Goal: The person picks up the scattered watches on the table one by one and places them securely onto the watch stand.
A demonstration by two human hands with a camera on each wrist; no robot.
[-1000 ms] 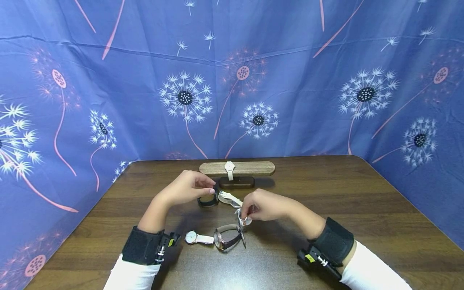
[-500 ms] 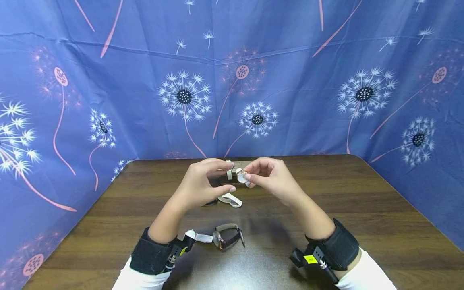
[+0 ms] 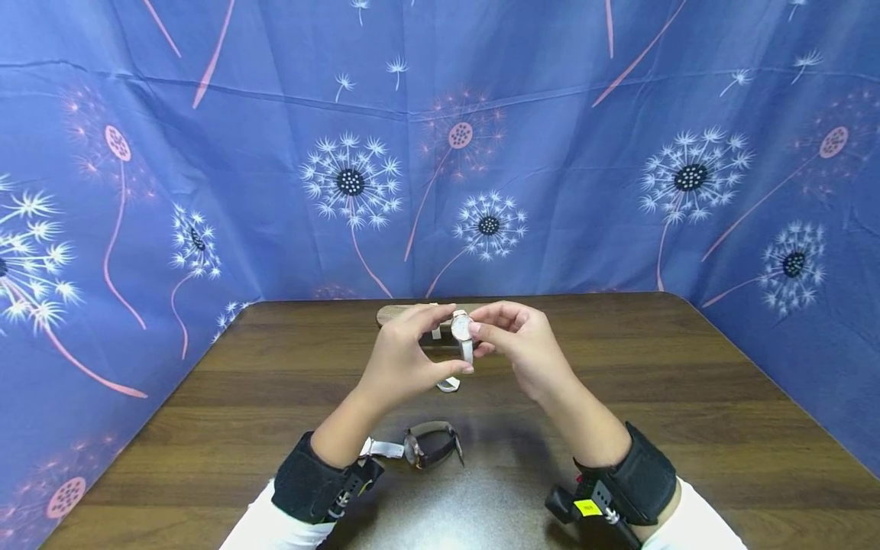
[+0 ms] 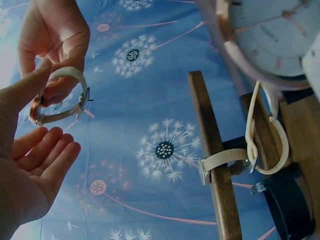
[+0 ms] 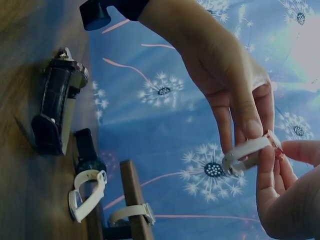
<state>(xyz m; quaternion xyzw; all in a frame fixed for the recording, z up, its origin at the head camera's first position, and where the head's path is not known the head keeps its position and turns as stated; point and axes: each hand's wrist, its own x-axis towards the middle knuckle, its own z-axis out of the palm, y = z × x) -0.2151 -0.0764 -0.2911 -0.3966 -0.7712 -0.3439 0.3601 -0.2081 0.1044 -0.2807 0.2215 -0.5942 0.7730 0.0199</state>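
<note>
White-strapped watch (image 3: 461,327) is up in front of the wooden stand (image 3: 389,313), right hand (image 3: 519,336) pinching it, left hand (image 3: 402,350) spread around it, so a sloppy pinch could drop it, plus a cream watch (image 4: 230,158) on the stand might get in the way, with a dark-strapped watch (image 3: 440,457) well in front.

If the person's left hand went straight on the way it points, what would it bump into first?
The left hand would probably meet the white-strapped watch held in the right hand first; depth is unclear, so they may be touching.
</note>
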